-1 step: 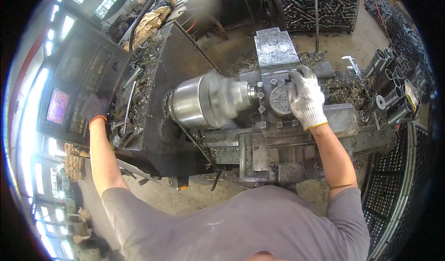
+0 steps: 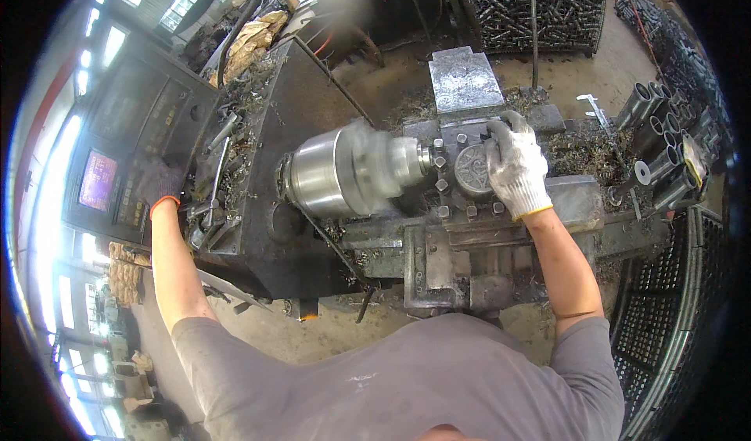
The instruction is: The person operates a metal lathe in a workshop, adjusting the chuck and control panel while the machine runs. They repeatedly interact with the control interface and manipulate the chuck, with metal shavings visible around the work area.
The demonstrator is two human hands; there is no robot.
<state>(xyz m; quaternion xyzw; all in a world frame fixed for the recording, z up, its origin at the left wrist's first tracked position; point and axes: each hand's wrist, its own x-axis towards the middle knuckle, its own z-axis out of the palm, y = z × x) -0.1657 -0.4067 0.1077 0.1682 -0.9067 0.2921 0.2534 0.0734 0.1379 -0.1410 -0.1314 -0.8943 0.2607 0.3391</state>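
A lathe chuck (image 2: 317, 173), a bright steel cylinder, stands at the middle; its jaws and the stepped metal workpiece (image 2: 403, 159) in front are smeared, as if spinning. Just right of it sits a square tool post (image 2: 473, 171) with a round cap and several bolts. Over its right side lies my right hand (image 2: 518, 167) in a whitish glove, fingers spread and bent over the top. On the far left my left hand (image 2: 162, 183), in a dark glove with an orange cuff, is at the control panel (image 2: 137, 140) beside the lit screen (image 2: 98, 180); its fingers blend into the dark panel.
A wrench (image 2: 219, 176) and other tools lie among metal chips on the headstock top. To the right are a caliper (image 2: 594, 112) and several upright steel tubes (image 2: 665, 159). A crate (image 2: 540, 10) full of metal parts stands behind. A dark rod guards the chuck's near side.
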